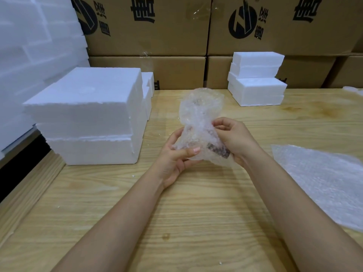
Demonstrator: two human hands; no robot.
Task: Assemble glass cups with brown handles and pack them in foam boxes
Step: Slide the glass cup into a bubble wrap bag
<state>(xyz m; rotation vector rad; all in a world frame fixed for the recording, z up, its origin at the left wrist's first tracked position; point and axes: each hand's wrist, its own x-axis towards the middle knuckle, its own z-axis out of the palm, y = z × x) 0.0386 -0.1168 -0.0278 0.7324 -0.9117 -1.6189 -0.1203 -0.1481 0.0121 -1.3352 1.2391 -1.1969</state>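
A bundle of clear bubble wrap (200,114) is held up above the middle of the wooden table (176,222). A dark brown handle (219,151) shows through the wrap near its lower end; the rest of what is inside is blurred by the plastic. My left hand (174,160) grips the bundle from below left, thumb across the front. My right hand (233,138) pinches the wrap on its right side, fingers curled into the plastic. A stack of white foam boxes (88,114) stands to the left.
A smaller stack of foam boxes (255,79) sits at the back right. A loose sheet of bubble wrap (324,179) lies on the table's right side. Printed cardboard cartons (149,26) wall off the back, and foam slabs (29,46) lean at far left.
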